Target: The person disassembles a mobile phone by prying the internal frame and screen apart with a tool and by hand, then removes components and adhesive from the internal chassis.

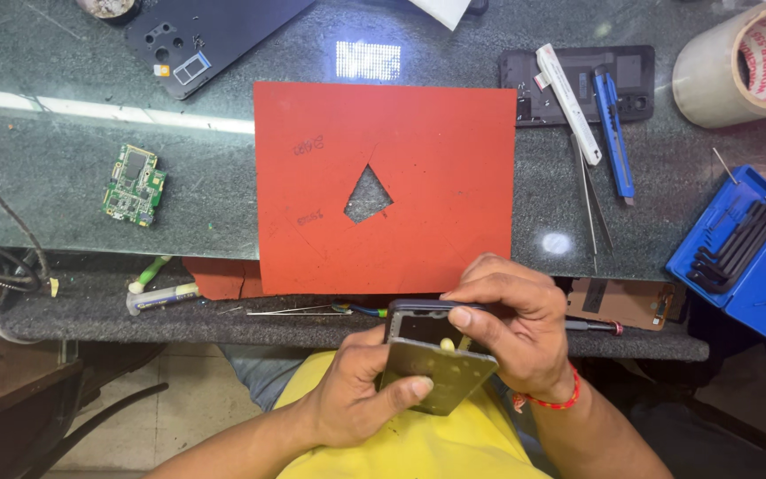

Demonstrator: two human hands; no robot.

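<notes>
Both hands are closed on a dark phone body, held low over the lap at the near edge of the bench. The left hand grips it from below, thumb pressed flat across the grey panel near its lower edge. The right hand wraps over the top end, fingers curled around the upper rim, thumb bearing on the inner face. The phone body is tilted, clear of the bench surface.

Just beyond the hands lies a red mat with a triangular hole cut through its middle. Fine tweezers rest at the mat's near edge. To the left sits a green circuit board. To the right lie a blue utility knife and a white tool, partly over a second dark phone frame. Further right stands an open blue case holding black keys, with a roll of tape behind it.
</notes>
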